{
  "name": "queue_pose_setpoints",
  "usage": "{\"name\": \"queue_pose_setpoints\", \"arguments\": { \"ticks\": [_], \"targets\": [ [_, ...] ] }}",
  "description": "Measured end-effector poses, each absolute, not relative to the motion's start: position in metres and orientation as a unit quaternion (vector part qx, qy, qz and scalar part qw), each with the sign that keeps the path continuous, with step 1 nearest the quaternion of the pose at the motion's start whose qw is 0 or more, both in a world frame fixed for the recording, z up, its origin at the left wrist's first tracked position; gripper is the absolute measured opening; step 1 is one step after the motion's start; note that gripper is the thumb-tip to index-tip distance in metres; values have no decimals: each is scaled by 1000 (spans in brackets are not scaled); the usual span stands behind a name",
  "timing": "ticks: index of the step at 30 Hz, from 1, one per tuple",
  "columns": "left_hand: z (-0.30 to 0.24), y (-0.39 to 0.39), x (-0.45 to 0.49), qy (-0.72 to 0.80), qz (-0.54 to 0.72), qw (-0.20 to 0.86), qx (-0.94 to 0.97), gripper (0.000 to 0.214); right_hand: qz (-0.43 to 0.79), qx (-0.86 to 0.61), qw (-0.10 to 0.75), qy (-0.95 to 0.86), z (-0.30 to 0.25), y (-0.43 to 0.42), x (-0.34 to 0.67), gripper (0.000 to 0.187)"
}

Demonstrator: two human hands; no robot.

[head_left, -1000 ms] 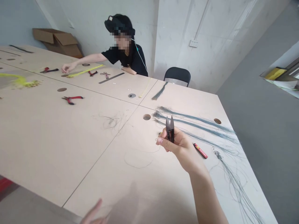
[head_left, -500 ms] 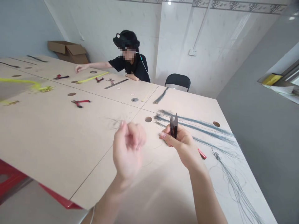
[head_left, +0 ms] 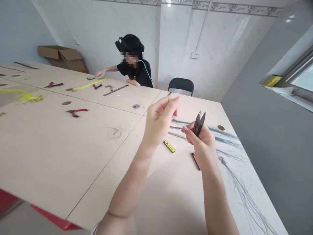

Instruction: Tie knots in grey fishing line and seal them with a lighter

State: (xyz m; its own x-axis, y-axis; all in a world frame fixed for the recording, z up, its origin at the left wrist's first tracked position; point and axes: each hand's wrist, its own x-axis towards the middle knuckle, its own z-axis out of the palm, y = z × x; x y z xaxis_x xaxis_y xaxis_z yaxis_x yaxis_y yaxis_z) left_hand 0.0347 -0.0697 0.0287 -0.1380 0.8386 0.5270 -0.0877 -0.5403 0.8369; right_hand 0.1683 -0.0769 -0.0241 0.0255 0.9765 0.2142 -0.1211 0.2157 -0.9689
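My right hand [head_left: 199,142] is raised over the table and grips a pair of dark thread snips [head_left: 199,121], blades pointing up and slightly apart. My left hand [head_left: 160,119] is lifted beside it, thumb and forefinger pinched together; anything between them is too fine to make out. Below the hands lie a small yellow-and-black stick [head_left: 169,146] and a red-and-black one [head_left: 195,160], partly hidden by my right wrist. Bundles of thin dark wire [head_left: 227,140] stretch across the table [head_left: 73,147] to the right.
Another person [head_left: 133,68] sits at the far side, a hand reaching toward a yellow strand [head_left: 89,84]. Red pliers [head_left: 75,112], more pliers, scissors and a metal ruler [head_left: 115,90] lie on the far tabletop. A black chair [head_left: 181,86] stands behind; a cardboard box [head_left: 61,56] sits back left.
My left hand rose from the table's near edge to a pinch beside the snips. My right hand lifted the snips slightly. The other person's arm drew in.
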Motion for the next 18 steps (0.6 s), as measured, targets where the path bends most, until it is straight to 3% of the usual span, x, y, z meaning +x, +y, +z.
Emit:
{"name": "queue_pose_setpoints", "arguments": {
  "ticks": [4,9,13,18],
  "targets": [
    [32,-51,33,317,671,333,582,39,468,-402,606,-502,-24,-71,175,26],
    [18,-41,24,344,530,389,670,34,519,-393,554,-519,-26,-61,164,26],
    [24,-36,10,357,431,440,703,30,535,-362,559,-520,-25,-49,153,25],
    [36,-29,-8,398,396,433,705,26,543,-349,573,-506,-25,-38,150,25]
  ]
}}
